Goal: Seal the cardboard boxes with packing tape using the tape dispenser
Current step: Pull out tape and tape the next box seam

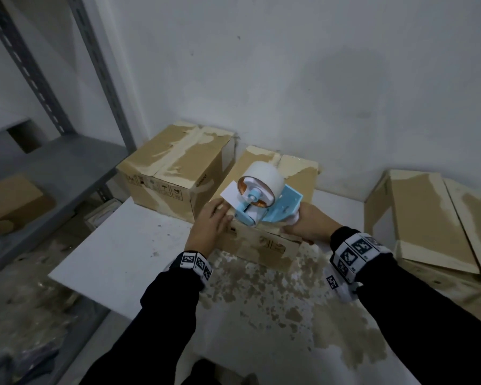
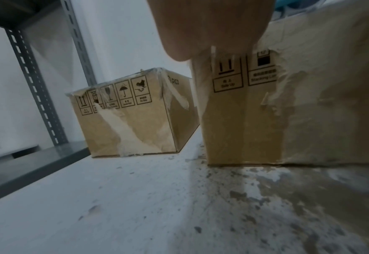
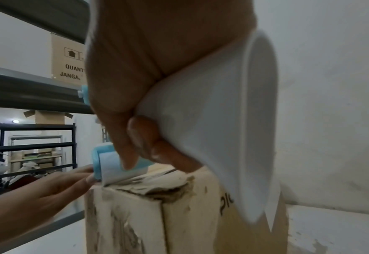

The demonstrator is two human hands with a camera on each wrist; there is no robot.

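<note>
A worn cardboard box stands on the white table, its top flaps closed. Over its near top edge my right hand grips the handle of a blue tape dispenser, which carries a white tape roll. In the right wrist view the blue roller sits at the box's top corner. A short white tape end sticks out to the left. My left hand lies at that corner with straight fingers touching the tape end. The left wrist view shows the box's printed side.
A second taped box stands behind on the left, close to the wall. Flattened cardboard lies at the right. A grey metal shelf runs along the left. The stained table ends at a near-left edge.
</note>
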